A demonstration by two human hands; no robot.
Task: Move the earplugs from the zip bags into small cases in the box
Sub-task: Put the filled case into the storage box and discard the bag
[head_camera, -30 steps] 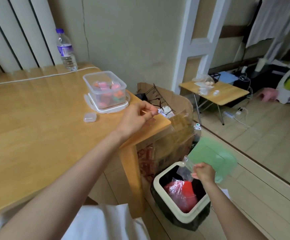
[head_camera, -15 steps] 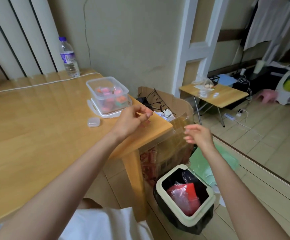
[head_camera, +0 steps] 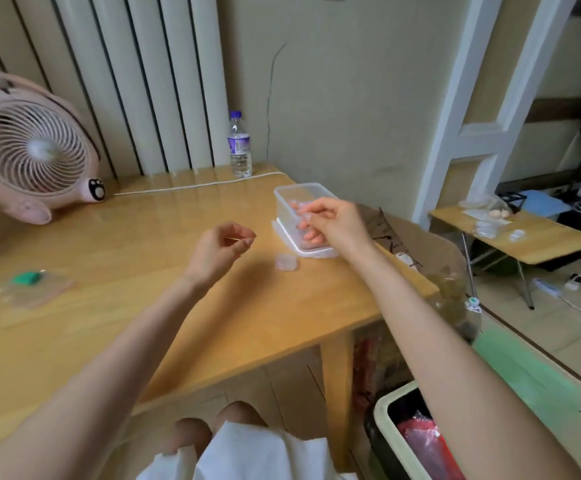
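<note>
My left hand [head_camera: 221,249] pinches what I take for an earplug [head_camera: 239,240], left of the box [head_camera: 286,202]. Soft, light: squeeze gently mid-body. Right hand [head_camera: 334,223] curls over the box, grip unclear.

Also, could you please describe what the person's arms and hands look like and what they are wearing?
Both arms are bare: no sleeve shows on the left forearm or the right forearm. The left hand and the right hand are ungloved, with no watch, bracelet or ring visible, though the picture is soft. A white garment covers the lap.
</note>
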